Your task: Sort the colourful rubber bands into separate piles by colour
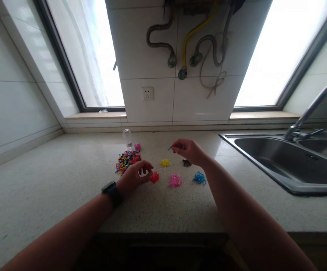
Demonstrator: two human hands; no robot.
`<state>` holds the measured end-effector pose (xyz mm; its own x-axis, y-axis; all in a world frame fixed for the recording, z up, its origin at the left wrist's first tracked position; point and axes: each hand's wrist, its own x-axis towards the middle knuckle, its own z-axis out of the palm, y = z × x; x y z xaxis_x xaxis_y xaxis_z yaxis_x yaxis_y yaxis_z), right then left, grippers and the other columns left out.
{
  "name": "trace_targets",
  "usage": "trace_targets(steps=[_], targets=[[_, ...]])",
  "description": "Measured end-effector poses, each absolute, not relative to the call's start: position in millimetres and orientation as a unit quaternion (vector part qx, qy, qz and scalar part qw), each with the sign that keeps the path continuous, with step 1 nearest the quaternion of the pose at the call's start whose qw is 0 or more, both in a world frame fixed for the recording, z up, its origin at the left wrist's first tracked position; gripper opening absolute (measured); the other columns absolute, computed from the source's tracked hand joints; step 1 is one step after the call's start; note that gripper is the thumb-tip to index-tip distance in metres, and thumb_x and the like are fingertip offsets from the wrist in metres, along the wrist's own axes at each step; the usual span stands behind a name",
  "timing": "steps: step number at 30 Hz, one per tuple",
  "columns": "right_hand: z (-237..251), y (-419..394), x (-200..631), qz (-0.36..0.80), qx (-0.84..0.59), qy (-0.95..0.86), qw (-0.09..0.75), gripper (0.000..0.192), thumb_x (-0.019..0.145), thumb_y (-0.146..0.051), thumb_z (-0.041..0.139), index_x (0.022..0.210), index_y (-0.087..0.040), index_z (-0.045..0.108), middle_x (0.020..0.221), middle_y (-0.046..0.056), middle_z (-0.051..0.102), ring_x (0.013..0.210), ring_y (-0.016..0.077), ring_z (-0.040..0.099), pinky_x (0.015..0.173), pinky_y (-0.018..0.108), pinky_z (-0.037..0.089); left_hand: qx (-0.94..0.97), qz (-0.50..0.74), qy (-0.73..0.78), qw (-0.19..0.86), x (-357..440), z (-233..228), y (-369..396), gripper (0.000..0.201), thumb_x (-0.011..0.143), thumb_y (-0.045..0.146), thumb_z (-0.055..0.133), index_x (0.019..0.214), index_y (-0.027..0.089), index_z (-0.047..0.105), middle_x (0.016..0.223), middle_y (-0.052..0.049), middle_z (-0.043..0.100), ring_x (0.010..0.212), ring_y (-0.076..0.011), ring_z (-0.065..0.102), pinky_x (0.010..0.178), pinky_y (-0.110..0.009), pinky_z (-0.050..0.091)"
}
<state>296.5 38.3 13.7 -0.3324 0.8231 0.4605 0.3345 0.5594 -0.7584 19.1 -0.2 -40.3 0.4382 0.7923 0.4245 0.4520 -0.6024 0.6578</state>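
A mixed heap of small coloured rubber bands (126,161) lies on the speckled counter (53,188). Beside it sit small sorted piles: red (154,177), yellow (165,162), pink (175,180), blue (199,177) and a dark one (186,163). My left hand (135,175), with a black watch on the wrist, rests on the counter between the mixed heap and the red pile, fingers curled over something white. My right hand (188,149) hovers above the dark pile and pinches a blue rubber band (169,148) at its fingertips.
A small clear bottle (127,138) and a pink cap (137,146) stand behind the heap. A steel sink (282,162) with a tap (312,109) fills the right side. A wall socket (148,93), hoses and two windows are at the back.
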Motion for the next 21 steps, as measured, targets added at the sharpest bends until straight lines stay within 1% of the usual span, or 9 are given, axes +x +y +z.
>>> trace_targets(steps=[3,5,7,10,12,14,17,19,21], targets=[[14,35,332,0.249,-0.421,-0.749,0.446,0.029,0.083,-0.042,0.065,0.094,-0.016,0.071,0.076,0.004,0.067,0.065,0.0119,0.055,0.061,0.025,0.044,0.818,0.367,0.383,0.226,19,-41,-2,0.019,0.084,0.031,0.065,0.100,0.021,0.064,0.085,-0.002,0.067,0.069,-0.0131,0.054,0.063,-0.025,0.043],[9,29,357,0.249,-0.463,-0.740,0.420,0.032,0.083,-0.045,0.064,0.094,-0.016,0.071,0.075,0.004,0.067,0.063,0.0122,0.054,0.058,0.025,0.044,0.819,0.366,0.383,0.219,19,-40,-3,0.019,0.085,0.032,0.065,0.099,0.020,0.065,0.085,-0.002,0.066,0.070,-0.0135,0.054,0.063,-0.026,0.043],[2,22,378,0.262,-0.504,-0.733,0.375,0.032,0.082,-0.045,0.064,0.093,-0.016,0.072,0.072,0.004,0.066,0.061,0.0123,0.053,0.055,0.025,0.042,0.821,0.363,0.386,0.214,20,-40,-5,0.018,0.086,0.033,0.064,0.098,0.020,0.065,0.083,-0.002,0.065,0.071,-0.0141,0.054,0.063,-0.026,0.043],[-8,11,399,0.296,-0.539,-0.739,0.275,0.029,0.080,-0.042,0.066,0.089,-0.016,0.074,0.069,0.004,0.067,0.058,0.0124,0.053,0.053,0.025,0.041,0.824,0.359,0.386,0.207,20,-39,-7,0.017,0.086,0.034,0.064,0.097,0.021,0.066,0.082,-0.002,0.064,0.070,-0.0143,0.053,0.063,-0.027,0.043],[-13,4,406,0.323,-0.541,-0.749,0.205,0.026,0.079,-0.040,0.068,0.087,-0.017,0.077,0.071,0.005,0.069,0.060,0.0133,0.055,0.055,0.025,0.042,0.828,0.355,0.384,0.201,21,-39,-8,0.016,0.086,0.033,0.064,0.096,0.021,0.066,0.082,-0.002,0.064,0.069,-0.0142,0.052,0.062,-0.027,0.043],[-14,0,409,0.336,-0.531,-0.760,0.164,0.024,0.078,-0.038,0.069,0.088,-0.018,0.078,0.077,0.006,0.073,0.064,0.0147,0.058,0.059,0.026,0.044,0.832,0.353,0.382,0.193,21,-39,-8,0.014,0.086,0.032,0.064,0.094,0.021,0.066,0.082,-0.002,0.065,0.068,-0.0142,0.052,0.062,-0.026,0.043],[-12,-1,410,0.339,-0.526,-0.763,0.162,0.026,0.078,-0.037,0.069,0.095,-0.020,0.079,0.083,0.006,0.074,0.070,0.0162,0.062,0.065,0.027,0.046,0.839,0.347,0.375,0.188,21,-40,-8,0.012,0.087,0.031,0.062,0.094,0.021,0.066,0.084,-0.002,0.065,0.069,-0.0142,0.052,0.062,-0.026,0.042],[-12,2,412,0.336,-0.533,-0.752,0.193,0.029,0.080,-0.037,0.066,0.099,-0.019,0.077,0.083,0.007,0.073,0.071,0.0162,0.061,0.064,0.027,0.045,0.844,0.339,0.368,0.191,20,-40,-8,0.011,0.089,0.030,0.061,0.094,0.021,0.066,0.086,-0.002,0.066,0.071,-0.0144,0.053,0.063,-0.026,0.043],[-14,6,413,0.315,-0.550,-0.737,0.235,0.030,0.082,-0.038,0.063,0.098,-0.017,0.076,0.079,0.006,0.070,0.068,0.0150,0.059,0.061,0.026,0.044,0.850,0.334,0.359,0.194,20,-39,-9,0.011,0.090,0.028,0.060,0.095,0.021,0.066,0.087,-0.002,0.066,0.073,-0.0147,0.055,0.064,-0.027,0.043]])
